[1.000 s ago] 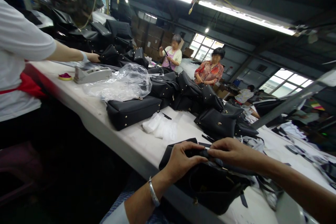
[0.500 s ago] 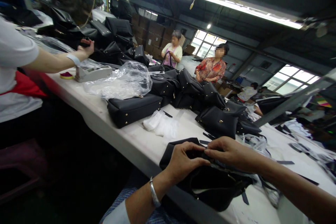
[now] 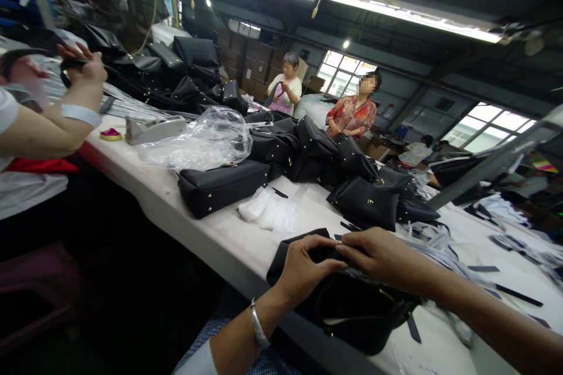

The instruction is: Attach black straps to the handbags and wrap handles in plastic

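Note:
An open black handbag (image 3: 352, 310) lies at the near edge of the long white table (image 3: 211, 234), its mouth facing me. My left hand (image 3: 303, 269), with a silver bangle on the wrist, pinches the bag's upper rim with curled fingers. Meeting it from the right, my right hand (image 3: 378, 255) is closed on the same rim, fingertips touching those of the left. What lies between the fingertips is hidden.
Several black handbags (image 3: 222, 184) are piled along the table, with a clear plastic bag (image 3: 202, 137), white paper wads (image 3: 268, 211) and a tape dispenser (image 3: 152, 127). A person in white (image 3: 26, 129) at left holds something dark up. Two people stand across the table.
The person at left has lifted a hand from the table up to head height with a dark object. My hands stay on the bag's rim, barely shifted.

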{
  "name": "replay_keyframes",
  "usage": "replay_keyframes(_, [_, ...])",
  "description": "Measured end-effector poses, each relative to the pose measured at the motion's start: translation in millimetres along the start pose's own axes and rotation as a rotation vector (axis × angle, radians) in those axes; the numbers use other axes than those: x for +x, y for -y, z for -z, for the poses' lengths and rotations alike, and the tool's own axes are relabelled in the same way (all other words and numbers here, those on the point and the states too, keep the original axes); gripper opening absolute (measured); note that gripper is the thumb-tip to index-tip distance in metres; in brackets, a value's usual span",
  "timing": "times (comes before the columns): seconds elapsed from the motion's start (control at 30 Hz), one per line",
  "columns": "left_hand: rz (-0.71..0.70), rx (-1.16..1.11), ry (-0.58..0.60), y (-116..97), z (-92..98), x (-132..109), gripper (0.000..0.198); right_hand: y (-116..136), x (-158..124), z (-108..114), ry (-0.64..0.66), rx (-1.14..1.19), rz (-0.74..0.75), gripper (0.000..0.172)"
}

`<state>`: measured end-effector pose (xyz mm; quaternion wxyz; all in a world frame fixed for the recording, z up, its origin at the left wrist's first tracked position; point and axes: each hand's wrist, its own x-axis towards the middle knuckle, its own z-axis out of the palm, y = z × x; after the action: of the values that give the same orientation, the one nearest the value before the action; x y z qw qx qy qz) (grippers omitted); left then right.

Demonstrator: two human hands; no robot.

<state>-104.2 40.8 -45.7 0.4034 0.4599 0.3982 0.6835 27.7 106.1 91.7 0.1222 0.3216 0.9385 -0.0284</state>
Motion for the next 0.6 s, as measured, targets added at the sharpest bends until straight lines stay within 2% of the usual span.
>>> replay_keyframes(0.13, [-0.053, 0.097, 0.014, -9, 10.1, -3, 0.03, 4, -5, -7, -0.147, -0.186, -0.034, 0.028])
replay_keyframes(0.2, [-0.098, 0.159, 0.004, -14, 15.8, -5, 0.031, 4, -8, -9, -0.239, -0.222, 0.019, 0.03])
replay_keyframes(0.27, [-0.112, 0.192, -0.024, -18, 19.2, -6, 0.03, 3, -10, -10, -0.275, -0.225, 0.097, 0.025])
replay_keyframes(0.37, [-0.036, 0.138, -0.062, -23, 19.9, -7, 0.028, 1, -12, -12, -0.256, -0.187, 0.146, 0.018])
replay_keyframes(0.43, [0.023, 0.067, -0.071, -26, 18.2, -7, 0.026, 1, -12, -12, -0.238, -0.161, 0.152, 0.02])
replay_keyframes(0.6, [0.12, -0.044, -0.051, -27, 15.1, -5, 0.016, 5, -13, -7, -0.172, -0.106, 0.13, 0.016])
